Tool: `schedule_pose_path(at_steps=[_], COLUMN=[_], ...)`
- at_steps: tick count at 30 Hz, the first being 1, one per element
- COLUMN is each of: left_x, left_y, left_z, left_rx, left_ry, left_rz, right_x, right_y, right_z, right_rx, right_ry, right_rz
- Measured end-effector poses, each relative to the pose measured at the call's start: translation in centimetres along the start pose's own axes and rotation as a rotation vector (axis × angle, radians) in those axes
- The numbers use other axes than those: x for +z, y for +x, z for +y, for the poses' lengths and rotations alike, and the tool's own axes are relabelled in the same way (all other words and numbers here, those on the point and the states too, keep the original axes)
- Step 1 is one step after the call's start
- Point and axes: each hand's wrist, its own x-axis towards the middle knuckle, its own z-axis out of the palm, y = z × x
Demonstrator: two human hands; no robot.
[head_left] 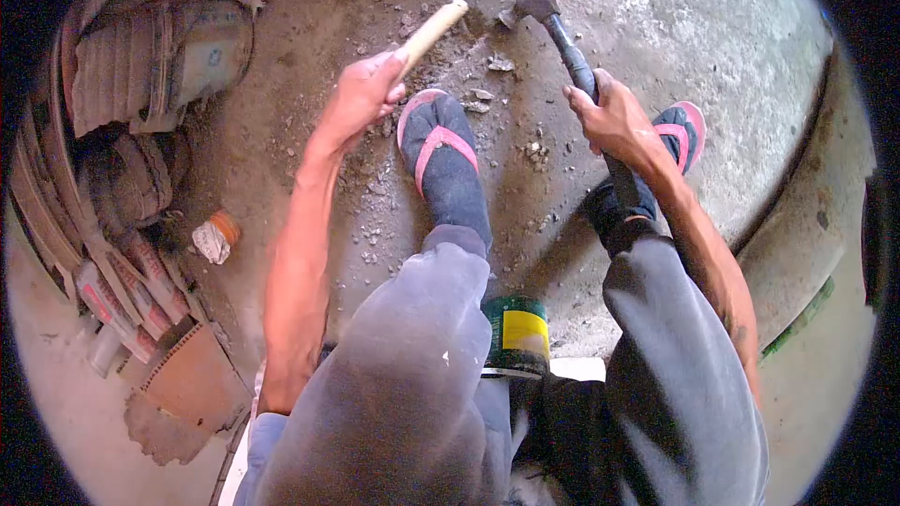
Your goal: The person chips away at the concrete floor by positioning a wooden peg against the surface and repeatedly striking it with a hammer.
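Note:
My left hand [367, 94] is closed around a pale cream stick [433, 36]. Its rounded far end points up and to the right, and the rest of it is hidden in my fist. Wrapped in my right hand [614, 122] is a dark claw hammer [568, 47], its handle running back under my wrist. The hammer head lies just right of the stick's end, with a gap between them; its claw curves to the right. Grey rubble [501, 63] is scattered on the concrete floor below both tools.
My feet, in dark socks and pink flip-flops [439, 145], stand among the chips. Between my legs is a green and yellow can [518, 333]. Cardboard [192, 379], sacks [159, 66] and a crumpled wrapper [216, 238] lie on the left. A curved concrete edge [797, 215] runs along the right.

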Motion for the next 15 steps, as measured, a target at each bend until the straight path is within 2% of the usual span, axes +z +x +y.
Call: schedule_pose_path(at_steps=[2,6,11,14,15], left_x=[1.0,1.3,1.3,1.1,1.1], left_y=[0.6,1.1,1.2,1.6,1.5], left_z=[-0.4,-1.9,-1.2,-0.8,-0.5], left_rx=[0.032,0.123,0.209,0.273,0.289], left_ry=[0.076,0.174,0.301,0.437,0.448], left_rz=[-0.007,-0.017,0.004,0.037,0.049], right_x=[0.4,-1.0,-2.5,-0.7,0.4], right_y=[0.7,-0.5,-2.3,-0.8,-0.4], right_z=[1.4,-0.6,-5.9,-5.5,-4.5], right_rx=[-0.094,-0.225,-0.510,-0.609,-0.635], right_ry=[-0.075,-0.214,-0.050,-0.012,0.061], right_rz=[0.068,0.157,0.424,0.557,0.516])
